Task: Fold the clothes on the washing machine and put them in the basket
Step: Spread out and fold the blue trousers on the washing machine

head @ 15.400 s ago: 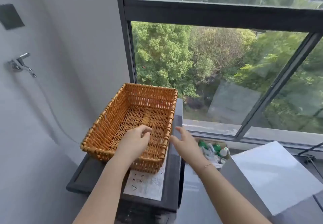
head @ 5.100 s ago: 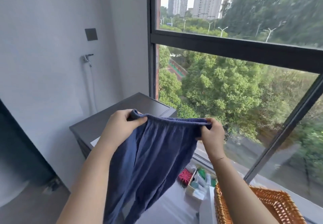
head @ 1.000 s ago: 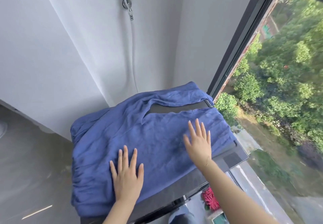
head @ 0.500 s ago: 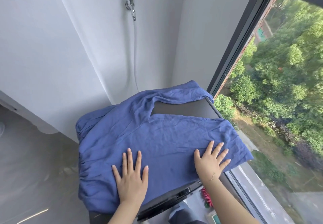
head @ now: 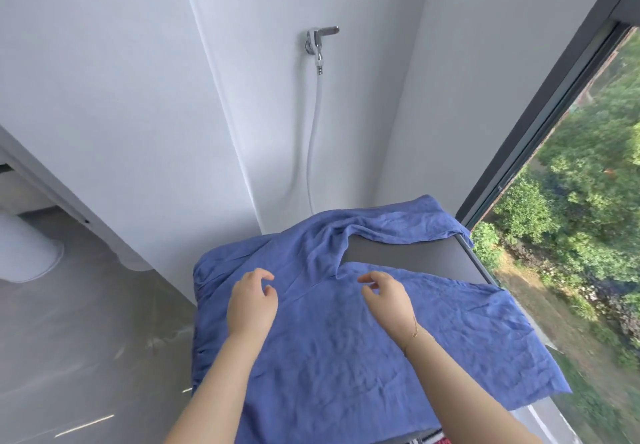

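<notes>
Grip: both hands hold nothing; fingers loosely curled, thumbs apart from the fingers.
Left hand [head: 252, 300]: centre-left of the frame, over the trousers, fingertips pointing to the upper right; whether it touches the cloth I cannot tell.
Right hand [head: 388, 296]: centre of the frame, over the near leg just below the crotch, fingers curled toward the left; a thin bracelet [head: 415, 332] on its wrist. Contact with the cloth cannot be told.
Trousers [head: 346, 346]: blue, wrinkled, spread across the washer top in the lower middle of the frame. One leg runs to the lower right and overhangs the edge; the other runs along the far side toward the window. Waist end at the left, draping over the left edge.
Washer [head: 412, 258]: dark grey top, bare between the two legs.
Tap [head: 320, 40]: upper centre on the white wall, white hose [head: 313, 139] hanging down behind the washer.
Window [head: 568, 236]: right edge, dark frame, trees outside.
Floor [head: 79, 339]: grey, lower left.
</notes>
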A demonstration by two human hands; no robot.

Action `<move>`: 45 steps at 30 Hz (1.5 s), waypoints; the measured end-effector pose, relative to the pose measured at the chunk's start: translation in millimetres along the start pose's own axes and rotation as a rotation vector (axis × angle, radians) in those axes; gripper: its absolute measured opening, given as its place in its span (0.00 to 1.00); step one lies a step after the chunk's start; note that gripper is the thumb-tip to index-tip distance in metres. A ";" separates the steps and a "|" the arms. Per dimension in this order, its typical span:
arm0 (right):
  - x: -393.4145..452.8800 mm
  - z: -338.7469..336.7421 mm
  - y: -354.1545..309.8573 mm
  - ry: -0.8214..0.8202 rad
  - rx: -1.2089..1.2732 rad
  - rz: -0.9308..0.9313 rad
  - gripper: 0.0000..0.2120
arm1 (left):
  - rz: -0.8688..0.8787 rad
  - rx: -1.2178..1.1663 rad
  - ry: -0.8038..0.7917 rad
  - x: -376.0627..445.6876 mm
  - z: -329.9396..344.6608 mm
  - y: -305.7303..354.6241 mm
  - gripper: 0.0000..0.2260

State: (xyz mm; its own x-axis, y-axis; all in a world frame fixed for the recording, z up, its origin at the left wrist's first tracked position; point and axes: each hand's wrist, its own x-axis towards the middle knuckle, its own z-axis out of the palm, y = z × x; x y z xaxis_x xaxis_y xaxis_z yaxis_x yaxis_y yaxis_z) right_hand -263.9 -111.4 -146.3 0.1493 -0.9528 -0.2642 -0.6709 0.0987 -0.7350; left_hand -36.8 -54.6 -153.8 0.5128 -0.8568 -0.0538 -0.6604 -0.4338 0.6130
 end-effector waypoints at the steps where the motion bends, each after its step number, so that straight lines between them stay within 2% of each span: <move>1: 8.8 -0.7 -5.6 -0.007 0.001 -0.017 0.14 | -0.024 -0.030 0.000 14.1 -4.4 0.0 0.11; 5: 55.5 3.0 -36.0 -0.058 -0.038 -0.095 0.15 | -0.057 -0.053 0.047 80.1 -18.0 -6.6 0.12; 9: 101.6 17.8 -62.2 -0.107 -0.114 -0.162 0.19 | -0.094 0.077 0.013 143.6 -18.5 -13.3 0.17; 12: 131.2 24.7 -70.7 -0.068 -0.177 -0.216 0.21 | -0.181 0.268 -0.272 177.8 -12.7 -16.0 0.21; 15: 156.5 29.7 -72.1 -0.028 -0.244 -0.167 0.19 | -0.274 0.316 -0.637 199.3 2.0 -23.6 0.34; 17: 165.7 33.1 -69.6 -0.069 -0.329 -0.086 0.16 | -0.310 0.235 -0.741 202.2 12.0 -27.7 0.38; 18: 167.9 35.0 -67.0 -0.114 -0.392 -0.054 0.16 | -0.308 0.190 -0.748 202.3 15.2 -30.0 0.36; 20: 167.5 38.6 -60.7 -0.168 -0.499 -0.012 0.13 | -0.275 0.085 -0.742 203.3 19.9 -36.3 0.28; 22: 163.9 41.1 -55.3 -0.139 -0.542 0.034 0.05 | -0.243 -0.024 -0.727 203.6 19.1 -40.0 0.21; 24: 157.2 41.6 -49.1 -0.096 -0.537 0.101 0.05 | -0.204 -0.118 -0.620 200.6 13.4 -38.4 0.15; 26: 147.2 40.3 -44.1 -0.105 -0.482 0.182 0.06 | -0.149 -0.192 -0.466 195.0 6.1 -33.6 0.17; 28: 134.1 33.4 -44.0 -0.249 -0.466 0.252 0.06 | -0.063 -0.249 -0.348 187.0 -4.2 -26.8 0.17; 31: 123.4 17.5 -54.8 -0.537 -0.479 0.351 0.08 | 0.014 -0.342 -0.306 174.0 -19.0 -18.7 0.04; 32: 124.3 12.8 -59.4 -0.534 -0.469 0.348 0.08 | 0.024 -0.350 -0.325 168.5 -23.5 -16.1 0.04; 33: 127.1 9.4 -64.5 -0.453 -0.445 0.314 0.08 | 0.040 -0.343 -0.341 163.3 -26.7 -14.8 0.07; 36: 147.5 4.7 -80.6 -0.029 -0.363 0.149 0.08 | 0.071 -0.296 -0.363 148.4 -34.0 -10.4 0.10; 37: 156.7 4.6 -86.9 0.032 -0.342 0.112 0.10 | 0.067 -0.287 -0.368 144.8 -35.7 -8.5 0.09; 38: 165.4 5.1 -93.2 0.030 -0.322 0.094 0.14 | 0.063 -0.281 -0.371 142.1 -36.6 -7.2 0.08; 41: 187.0 11.5 -101.1 -0.165 -0.423 0.097 0.27 | 0.076 -0.261 -0.368 135.5 -39.2 -3.0 0.07; 43: 194.7 13.6 -95.7 -0.296 -0.559 0.146 0.21 | 0.093 -0.245 -0.343 131.8 -41.0 -3.0 0.08; 45: 197.3 11.2 -88.3 -0.269 -0.554 0.183 0.12 | 0.120 -0.212 -0.296 128.3 -45.1 -9.1 0.10</move>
State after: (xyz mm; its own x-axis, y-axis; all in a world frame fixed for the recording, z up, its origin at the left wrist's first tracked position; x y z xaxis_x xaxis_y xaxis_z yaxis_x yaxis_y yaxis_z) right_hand -167.1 -304.9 -140.5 0.1255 -0.8223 -0.5551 -0.9678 0.0215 -0.2507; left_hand 59.8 -148.0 -130.7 0.2379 -0.9548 -0.1783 -0.5617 -0.2850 0.7767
